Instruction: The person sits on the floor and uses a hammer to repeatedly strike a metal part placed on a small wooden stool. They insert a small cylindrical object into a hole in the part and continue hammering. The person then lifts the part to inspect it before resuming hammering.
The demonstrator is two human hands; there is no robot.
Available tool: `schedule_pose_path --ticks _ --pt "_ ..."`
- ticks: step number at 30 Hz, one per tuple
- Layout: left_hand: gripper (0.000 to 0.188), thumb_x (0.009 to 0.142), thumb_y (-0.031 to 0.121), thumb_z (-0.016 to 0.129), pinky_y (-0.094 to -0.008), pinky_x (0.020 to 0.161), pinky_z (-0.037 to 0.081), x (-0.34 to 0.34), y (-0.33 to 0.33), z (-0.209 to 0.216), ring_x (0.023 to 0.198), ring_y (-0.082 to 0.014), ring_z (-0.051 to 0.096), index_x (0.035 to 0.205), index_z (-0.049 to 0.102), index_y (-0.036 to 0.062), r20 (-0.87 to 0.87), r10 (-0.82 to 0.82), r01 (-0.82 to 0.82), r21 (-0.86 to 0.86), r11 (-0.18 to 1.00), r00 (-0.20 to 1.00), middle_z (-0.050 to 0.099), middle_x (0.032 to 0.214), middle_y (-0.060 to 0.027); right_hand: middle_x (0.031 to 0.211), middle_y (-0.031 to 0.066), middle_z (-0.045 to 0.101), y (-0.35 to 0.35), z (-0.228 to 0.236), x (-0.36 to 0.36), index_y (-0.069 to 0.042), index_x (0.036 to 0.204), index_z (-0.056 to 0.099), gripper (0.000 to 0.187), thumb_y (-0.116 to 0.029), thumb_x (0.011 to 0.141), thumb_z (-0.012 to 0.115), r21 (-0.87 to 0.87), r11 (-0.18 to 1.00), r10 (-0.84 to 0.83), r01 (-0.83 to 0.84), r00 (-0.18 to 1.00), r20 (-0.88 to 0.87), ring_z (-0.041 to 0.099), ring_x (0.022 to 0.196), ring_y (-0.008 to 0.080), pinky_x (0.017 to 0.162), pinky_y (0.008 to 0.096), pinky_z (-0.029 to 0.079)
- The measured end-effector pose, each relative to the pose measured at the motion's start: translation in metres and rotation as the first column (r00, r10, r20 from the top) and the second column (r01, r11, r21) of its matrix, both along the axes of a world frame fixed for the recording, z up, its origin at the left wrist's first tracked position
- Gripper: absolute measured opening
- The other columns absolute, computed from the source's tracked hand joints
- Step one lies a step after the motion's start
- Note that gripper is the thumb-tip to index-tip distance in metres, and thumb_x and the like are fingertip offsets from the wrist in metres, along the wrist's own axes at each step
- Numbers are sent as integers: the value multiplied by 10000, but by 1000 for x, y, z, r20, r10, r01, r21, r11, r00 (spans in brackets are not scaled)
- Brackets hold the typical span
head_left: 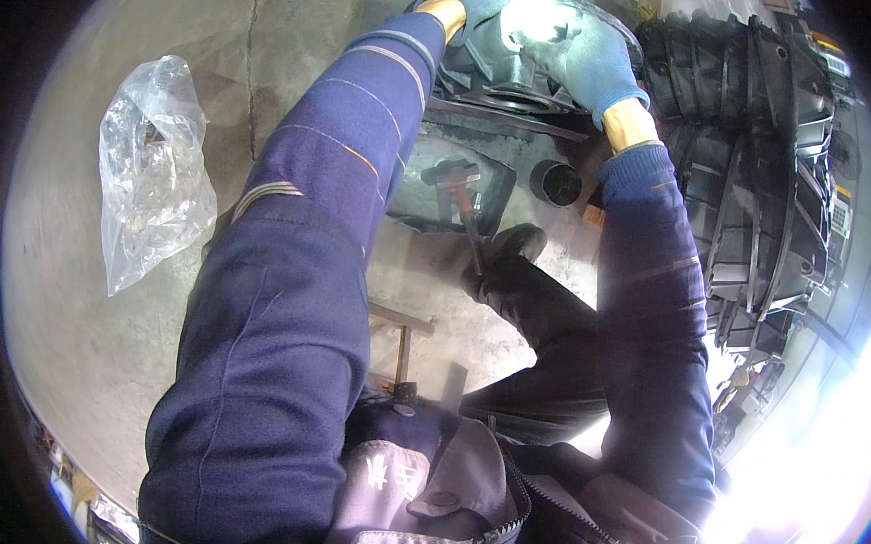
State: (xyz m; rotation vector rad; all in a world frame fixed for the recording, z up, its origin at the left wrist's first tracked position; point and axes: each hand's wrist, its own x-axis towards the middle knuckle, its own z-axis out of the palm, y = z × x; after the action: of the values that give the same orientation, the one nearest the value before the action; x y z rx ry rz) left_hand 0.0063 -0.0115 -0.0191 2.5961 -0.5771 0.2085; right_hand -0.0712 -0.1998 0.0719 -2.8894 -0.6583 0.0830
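The dark metal housing (517,72) lies at the upper edge of the view, above the dark tray (503,198) on the floor. The gloved left hand (474,0) is at the housing's far left side; its fingers are out of sight, so its opening and hold cannot be told. The gloved right hand (589,65) reaches over the housing's right side, back of the glove outward; glare (537,21) hides the fingertips, so neither its opening nor any grip can be confirmed. For sound handling, the operator should support the housing from both sides, place fingers clear of the lower edges, and angle the light to reduce glare. The red-and-dark hammer (465,199) lies across the tray, apart from both hands.
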Motion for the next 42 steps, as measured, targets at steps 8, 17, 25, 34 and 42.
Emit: schedule_pose_path --ticks 8,17,25,34,42 --pt "504 1056 377 380 -564 826 540 -6 0 12 895 -456 703 988 736 28 -152 62 -77 -99 992 987 723 983 -263 961 180 757 3 0 2 -42 1122 751 553 -551 908 711 -90 995 37 -33 999 38 722 836 335 767 424 567" --pt "565 1001 482 456 -554 881 519 -14 1 27 982 -478 686 989 763 8 -356 177 -288 -289 913 918 705 1068 -289 903 171 754 13 3 -5 -37 1067 758 549 -559 901 718 -86 994 80 -70 989 123 719 809 336 738 422 564" --pt "533 982 460 474 -557 829 532 -10 -1 20 904 -491 688 942 769 18 -252 164 -230 -259 938 954 709 984 -291 935 163 748 6 7 -33 -65 1139 738 472 -472 900 739 107 989 -113 107 992 49 726 859 331 781 419 569" --pt "506 978 470 529 -557 784 526 -1 -5 3 886 -483 696 949 760 20 -262 245 -294 -165 942 933 705 939 -290 1005 211 731 -62 -162 -252 -118 1045 740 364 -447 911 660 -73 818 -538 570 715 -446 688 1006 433 811 534 548" --pt "612 1000 545 539 -477 931 501 10 8 -25 1087 -438 686 1163 726 -14 -228 161 -242 -396 886 960 707 1148 -304 942 191 745 -68 -282 -359 -136 1060 760 304 -374 874 722 -96 714 -619 693 562 -549 710 938 434 773 538 553"
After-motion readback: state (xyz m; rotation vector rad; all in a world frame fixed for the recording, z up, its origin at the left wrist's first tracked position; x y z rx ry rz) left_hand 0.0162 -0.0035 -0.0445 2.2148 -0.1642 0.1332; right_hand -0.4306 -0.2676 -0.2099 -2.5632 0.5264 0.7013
